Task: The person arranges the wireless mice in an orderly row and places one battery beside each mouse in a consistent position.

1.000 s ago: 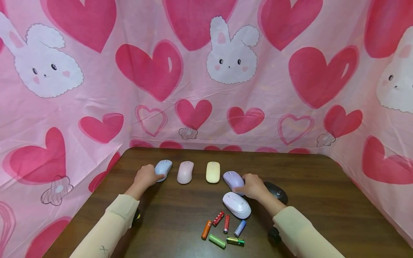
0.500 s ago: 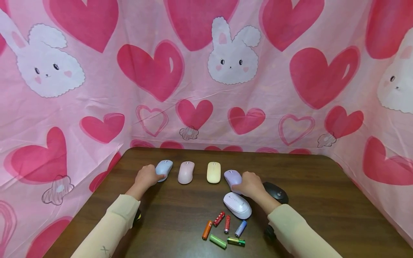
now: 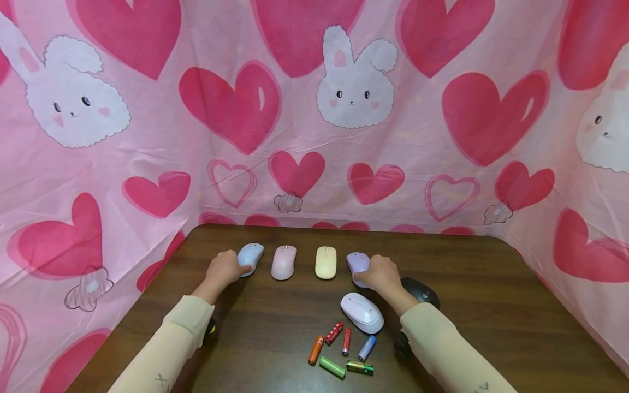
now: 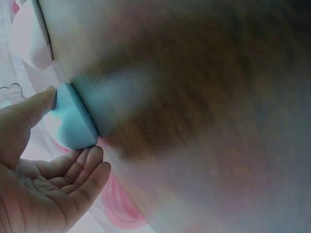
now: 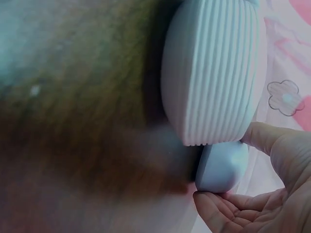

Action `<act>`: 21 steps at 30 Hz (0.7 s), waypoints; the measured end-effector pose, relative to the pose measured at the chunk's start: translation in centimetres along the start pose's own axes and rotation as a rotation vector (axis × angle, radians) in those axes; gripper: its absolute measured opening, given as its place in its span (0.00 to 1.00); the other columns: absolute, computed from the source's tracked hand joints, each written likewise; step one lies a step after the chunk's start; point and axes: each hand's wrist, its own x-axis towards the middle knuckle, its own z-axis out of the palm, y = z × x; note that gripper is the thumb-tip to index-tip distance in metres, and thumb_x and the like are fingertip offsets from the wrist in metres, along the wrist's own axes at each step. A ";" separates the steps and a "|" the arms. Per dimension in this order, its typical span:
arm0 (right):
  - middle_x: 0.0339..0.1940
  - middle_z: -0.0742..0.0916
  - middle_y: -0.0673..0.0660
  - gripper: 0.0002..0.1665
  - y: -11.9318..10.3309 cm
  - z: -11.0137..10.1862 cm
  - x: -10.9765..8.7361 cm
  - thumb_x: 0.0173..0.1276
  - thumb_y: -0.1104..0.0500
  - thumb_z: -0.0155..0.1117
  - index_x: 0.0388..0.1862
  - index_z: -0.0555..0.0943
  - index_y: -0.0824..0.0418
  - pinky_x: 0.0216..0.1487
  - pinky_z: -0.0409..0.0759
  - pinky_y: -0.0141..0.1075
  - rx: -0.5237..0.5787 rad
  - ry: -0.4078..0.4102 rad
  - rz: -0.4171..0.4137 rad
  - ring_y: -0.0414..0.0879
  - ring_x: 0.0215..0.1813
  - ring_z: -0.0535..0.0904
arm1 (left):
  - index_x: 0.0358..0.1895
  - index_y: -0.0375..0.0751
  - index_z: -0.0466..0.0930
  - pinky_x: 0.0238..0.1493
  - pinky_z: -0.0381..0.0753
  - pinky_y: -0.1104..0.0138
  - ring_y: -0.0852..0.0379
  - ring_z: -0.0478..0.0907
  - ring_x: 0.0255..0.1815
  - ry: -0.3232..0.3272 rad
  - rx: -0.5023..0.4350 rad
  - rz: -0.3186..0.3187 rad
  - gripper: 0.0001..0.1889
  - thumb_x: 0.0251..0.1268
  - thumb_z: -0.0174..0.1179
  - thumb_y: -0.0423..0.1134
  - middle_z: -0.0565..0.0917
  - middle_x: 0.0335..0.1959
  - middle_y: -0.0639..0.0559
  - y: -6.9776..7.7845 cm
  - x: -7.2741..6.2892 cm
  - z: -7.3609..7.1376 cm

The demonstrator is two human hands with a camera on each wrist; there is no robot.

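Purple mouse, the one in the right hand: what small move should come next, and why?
Probably a slight nudge away from the person: the right hand grips the purple mouse, which sits a little nearer the person than the row of yellow mouse, pink mouse and light blue mouse.

Purple mouse partly hidden, 2 sleeves cut off, battery lettering seemingly illegible

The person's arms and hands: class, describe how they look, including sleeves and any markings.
The left sleeve and right sleeve are cream-coloured, each with a small dark mark, X-like on the left. A partly hidden dark item shows beside each sleeve: the left item has a touch of yellow, the right item none visible. The left hand and right hand wear no gloves.
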 end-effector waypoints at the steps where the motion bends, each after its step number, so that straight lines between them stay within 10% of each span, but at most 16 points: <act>1: 0.27 0.83 0.61 0.30 0.0 0.0 0.1 0.46 0.45 0.78 0.32 0.81 0.70 0.36 0.77 0.49 0.000 0.004 0.010 0.57 0.33 0.79 | 0.43 0.23 0.77 0.36 0.78 0.51 0.45 0.75 0.28 0.004 0.001 -0.001 0.31 0.52 0.71 0.53 0.81 0.34 0.36 0.0 0.0 0.0; 21: 0.38 0.85 0.66 0.36 -0.8 0.4 1.4 0.49 0.44 0.78 0.44 0.81 0.73 0.44 0.77 0.51 0.014 0.007 0.112 0.59 0.42 0.80 | 0.40 0.24 0.78 0.34 0.77 0.51 0.45 0.75 0.27 0.013 0.015 0.011 0.30 0.52 0.71 0.53 0.81 0.32 0.36 -0.2 0.1 0.1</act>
